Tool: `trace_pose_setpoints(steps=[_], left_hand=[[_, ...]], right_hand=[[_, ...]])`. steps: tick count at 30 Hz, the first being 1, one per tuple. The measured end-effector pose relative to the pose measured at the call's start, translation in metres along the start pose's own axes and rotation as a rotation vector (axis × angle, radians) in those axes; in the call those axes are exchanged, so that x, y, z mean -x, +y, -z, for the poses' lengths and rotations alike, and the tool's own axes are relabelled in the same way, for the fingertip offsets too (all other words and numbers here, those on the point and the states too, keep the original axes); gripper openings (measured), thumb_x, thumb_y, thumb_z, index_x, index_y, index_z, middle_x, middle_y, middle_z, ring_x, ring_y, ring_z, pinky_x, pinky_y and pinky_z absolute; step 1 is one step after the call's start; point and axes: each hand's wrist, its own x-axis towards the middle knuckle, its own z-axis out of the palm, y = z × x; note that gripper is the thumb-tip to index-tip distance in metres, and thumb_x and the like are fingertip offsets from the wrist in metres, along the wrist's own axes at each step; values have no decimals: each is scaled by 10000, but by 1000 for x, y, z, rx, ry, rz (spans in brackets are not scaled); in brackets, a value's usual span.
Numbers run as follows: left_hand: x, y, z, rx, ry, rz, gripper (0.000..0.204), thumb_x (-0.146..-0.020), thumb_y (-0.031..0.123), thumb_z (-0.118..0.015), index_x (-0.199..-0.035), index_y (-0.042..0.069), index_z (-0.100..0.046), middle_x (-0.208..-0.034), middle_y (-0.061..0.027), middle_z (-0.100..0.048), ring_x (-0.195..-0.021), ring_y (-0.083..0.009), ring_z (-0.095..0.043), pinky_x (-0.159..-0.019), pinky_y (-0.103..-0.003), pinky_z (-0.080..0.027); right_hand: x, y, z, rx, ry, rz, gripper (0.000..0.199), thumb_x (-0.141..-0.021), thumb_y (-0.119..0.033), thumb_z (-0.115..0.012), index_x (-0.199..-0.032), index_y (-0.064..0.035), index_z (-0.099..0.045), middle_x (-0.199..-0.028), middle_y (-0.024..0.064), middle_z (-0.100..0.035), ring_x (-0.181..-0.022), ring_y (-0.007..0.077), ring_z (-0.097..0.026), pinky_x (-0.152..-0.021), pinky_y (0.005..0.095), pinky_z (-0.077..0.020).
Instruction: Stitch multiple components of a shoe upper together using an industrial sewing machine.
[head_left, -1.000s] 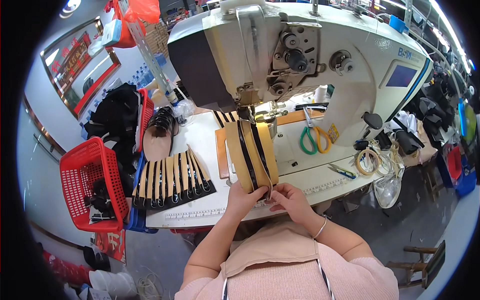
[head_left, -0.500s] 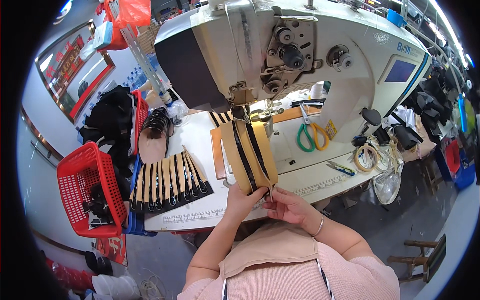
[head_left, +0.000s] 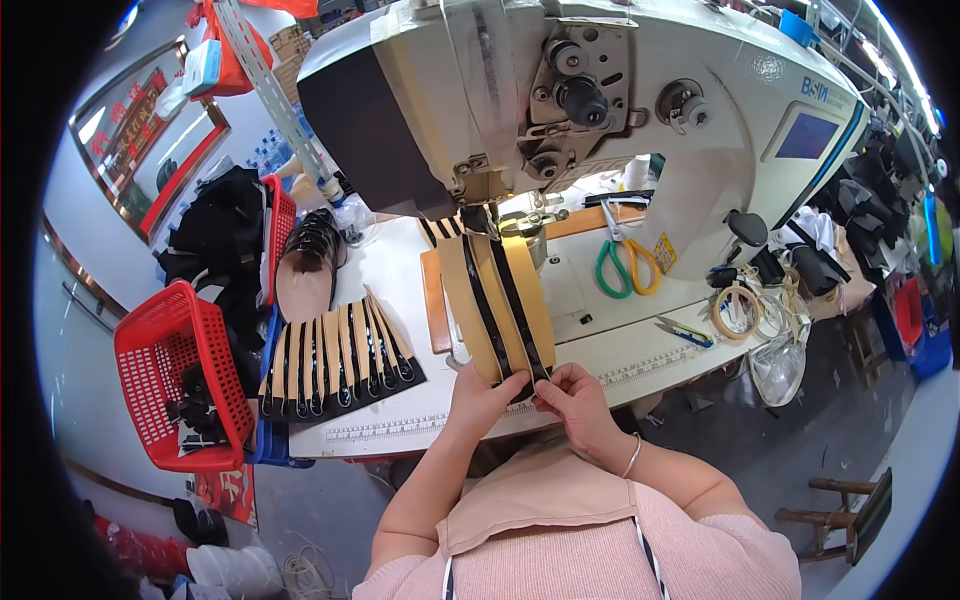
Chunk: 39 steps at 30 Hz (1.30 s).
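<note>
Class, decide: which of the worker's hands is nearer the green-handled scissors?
Right. The right hand lies below the green-handled scissors, slightly leftward; the left hand sits farther left, beyond it.

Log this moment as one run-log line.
left hand: grips tan strap piece | right hand: pinches its near end | sewing machine: above

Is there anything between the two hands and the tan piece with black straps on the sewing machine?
Nothing visible. The left hand and the right hand already pinch the near end of the tan piece with black straps, which runs under the sewing machine head.
</note>
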Motion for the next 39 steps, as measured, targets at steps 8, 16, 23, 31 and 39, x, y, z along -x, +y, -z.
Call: trace_pose_setpoints(steps=[8,16,23,31,39], left_hand=[[0,2,-4,186,-9,3,284,-702,82,-660,-957,-7,-573,-842,-49,-625,-750,-108,-575,-668,-248,-467],[16,23,-3,357,-62,91,362,-676,13,-666,-1015,-24,-544,-931,-77,-603,-834,-144,-576,-756,-281,-465],[33,52,0,521,-118,182,343,-695,2,-660,-1012,-35,-535,-923,-81,-604,-821,-143,-578,-742,-274,-466],[21,44,-1,271,-120,176,302,-704,37,-676,-980,-15,-567,-873,-55,-616,-765,-103,-573,-675,-242,-471],[15,53,-2,247,-97,154,289,-696,57,-687,-958,-6,-583,-835,-43,-622,-724,-91,-568,-638,-226,-462]], right_hand=[[1,-2,-2,141,29,65,176,-779,-110,-653,-774,-51,-487,-678,5,-536,-636,71,-519,-604,182,-422],[7,-42,8,590,-281,-67,260,-783,-163,-640,-964,8,-566,-789,31,-597,-689,81,-552,-595,202,-455],[29,-69,-8,384,-407,-51,184,-812,-160,-627,-908,-9,-587,-785,2,-603,-691,46,-534,-593,189,-435],[10,-63,3,412,-377,-32,164,-795,-141,-646,-856,-2,-586,-723,-15,-585,-650,29,-511,-561,178,-411],[2,-62,3,391,-375,-25,164,-796,-141,-644,-863,1,-598,-718,-11,-590,-647,25,-510,-557,176,-409]])
